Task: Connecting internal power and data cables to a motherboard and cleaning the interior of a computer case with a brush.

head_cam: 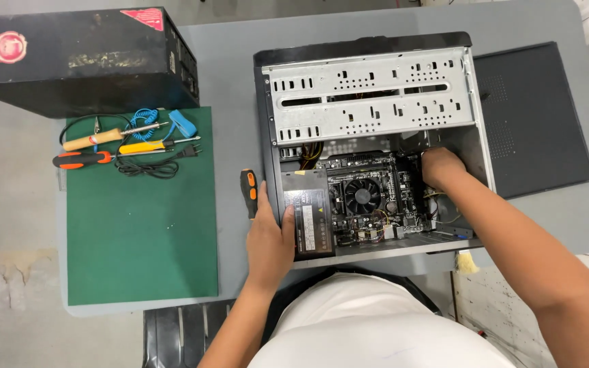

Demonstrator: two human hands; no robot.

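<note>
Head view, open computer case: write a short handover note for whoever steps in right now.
Left hand rests on the case's near-left edge, thumb on the power supply; a screwdriver lies just beside it.
Right hand reaches inside the computer case, right of the motherboard; what it grips is hidden.
Done: side panel is off, lying on the table.
Left: power supply and motherboard are still in the case. More tools sit on the green mat.

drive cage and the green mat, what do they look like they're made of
The perforated silver drive cage in the open computer case looks like bare sheet steel: dull grey sheen, punched slots and holes, folded edges. The flat green rectangular mat looks like matte rubber or vinyl, with no glare and uniform colour; which of the two cannot be told.
</note>
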